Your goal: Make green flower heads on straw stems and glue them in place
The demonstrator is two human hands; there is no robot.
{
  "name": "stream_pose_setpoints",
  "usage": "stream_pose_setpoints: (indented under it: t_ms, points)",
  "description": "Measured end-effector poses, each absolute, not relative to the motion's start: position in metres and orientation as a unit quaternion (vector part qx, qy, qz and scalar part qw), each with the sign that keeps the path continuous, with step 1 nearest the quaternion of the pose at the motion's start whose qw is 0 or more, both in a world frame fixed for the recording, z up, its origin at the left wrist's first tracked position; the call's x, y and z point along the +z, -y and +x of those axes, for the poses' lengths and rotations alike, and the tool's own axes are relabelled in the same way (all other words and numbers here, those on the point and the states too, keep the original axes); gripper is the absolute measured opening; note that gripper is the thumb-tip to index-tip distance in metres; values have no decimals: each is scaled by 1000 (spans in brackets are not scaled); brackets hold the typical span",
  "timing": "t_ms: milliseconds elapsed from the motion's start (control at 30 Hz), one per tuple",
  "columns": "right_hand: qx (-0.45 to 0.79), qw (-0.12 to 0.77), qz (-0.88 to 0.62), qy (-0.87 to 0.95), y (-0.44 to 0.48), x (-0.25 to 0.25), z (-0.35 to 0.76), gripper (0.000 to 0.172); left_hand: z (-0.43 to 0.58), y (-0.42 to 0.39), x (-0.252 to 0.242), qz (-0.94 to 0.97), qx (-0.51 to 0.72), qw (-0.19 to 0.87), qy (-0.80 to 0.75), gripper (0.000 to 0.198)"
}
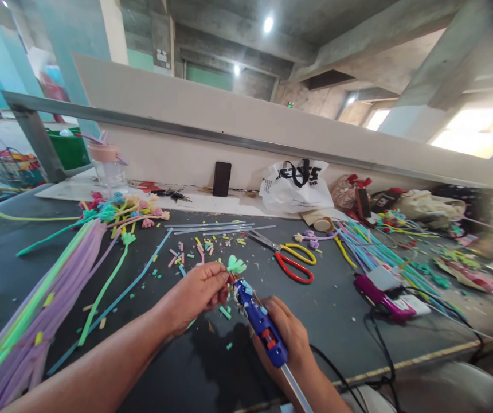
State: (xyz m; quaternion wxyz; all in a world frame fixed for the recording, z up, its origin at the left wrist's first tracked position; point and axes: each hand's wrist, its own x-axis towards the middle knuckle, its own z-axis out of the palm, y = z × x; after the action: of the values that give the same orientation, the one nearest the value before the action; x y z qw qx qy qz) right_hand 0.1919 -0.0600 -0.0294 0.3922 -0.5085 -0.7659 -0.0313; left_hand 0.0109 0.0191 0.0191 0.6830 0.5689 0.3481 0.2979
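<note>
Dark tabletop (341, 310), cluttered. The long pipe-cleaner bundle (44, 304) lies fanned along the left side, ends pointing toward the person, probably so single stems pull out easily. A white bag (296, 186) leans against the back board, well away from the hands. Red-and-yellow scissors (292, 261) lie flat just beyond the hands, within easy reach. The right hand (292, 338) is wrapped fully around the blue glue gun (258, 321), which is tilted with its nozzle up and away so the tip meets the piece. The left hand (199, 289) is closed in a fingertip pinch on the green fuzzy piece (235, 265), holding it above the tabletop right at the nozzle; whether they touch is unclear, the view being blurred there. Small coloured offcuts (186, 255) are scattered behind the hands.
</note>
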Motion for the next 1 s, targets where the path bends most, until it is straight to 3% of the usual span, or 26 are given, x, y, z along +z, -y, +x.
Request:
stream_pose_setpoints:
  t_ms: [133, 367, 533, 667, 833, 1000]
  points:
    - [-65, 406, -496, 764, 56, -35, 197, 4, 11, -20, 18, 574, 294, 681, -346, 28]
    - [-115, 400, -499, 760, 54, -38, 200, 8, 10, -18, 20, 579, 298, 680, -337, 31]
    - [-73, 315, -539, 778, 61, -28, 199, 2, 10, -19, 20, 576, 295, 683, -339, 29]
    - [-47, 296, -550, 780, 64, -20, 200, 4, 9, -22, 17, 570, 297, 683, -347, 29]
    - [-37, 334, -548, 766, 66, -19, 203, 13, 6, -27, 14, 536, 322, 699, -346, 28]
    - [-27, 416, -548, 725, 69, -10, 197, 5, 6, -26, 14, 493, 283, 763, -306, 24]
